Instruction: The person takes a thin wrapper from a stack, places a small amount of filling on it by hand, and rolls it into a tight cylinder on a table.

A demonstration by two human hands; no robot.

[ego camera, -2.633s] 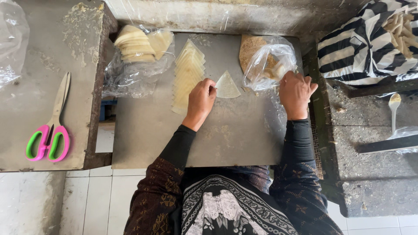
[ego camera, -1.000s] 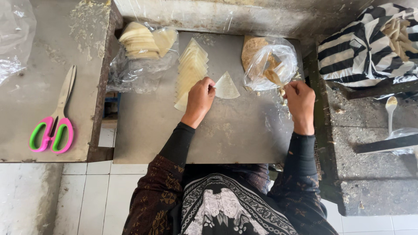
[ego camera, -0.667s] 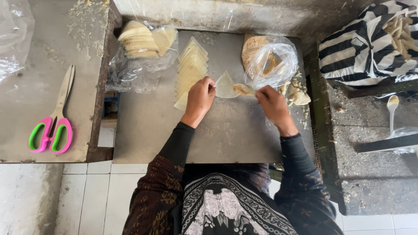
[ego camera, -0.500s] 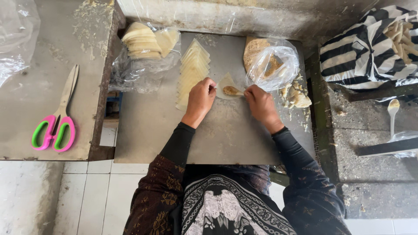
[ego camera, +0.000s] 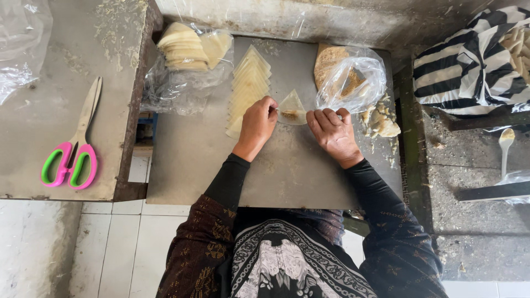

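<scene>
Triangular pale dough wrapper (ego camera: pixel 291 106), brownish filling at centre: flat on grey metal tabletop (ego camera: pixel 193 160), between both hands. Left hand (ego camera: pixel 257 122) pinching its left edge; right hand (ego camera: pixel 332 132) fingers curled at its right edge. Row of overlapped triangular wrappers (ego camera: pixel 247 85) just left; clear plastic bag of filling (ego camera: pixel 349 81) right; pink-and-green scissors (ego camera: pixel 72 154) well apart

My single view comes from a camera worn on the person's head, looking almost straight down from close above onto the grey work table (ego camera: pixel 193 165), with the person's torso at the lower edge and the far wall at the top. I see both hands, the left hand (ego camera: pixel 257 122) and right hand (ego camera: pixel 333 134), near the frame's centre, a second table with scissors (ego camera: pixel 72 149) at left, and a striped cloth (ego camera: pixel 475 60) at right. With only one camera, no part of the scene is shared between views.
</scene>
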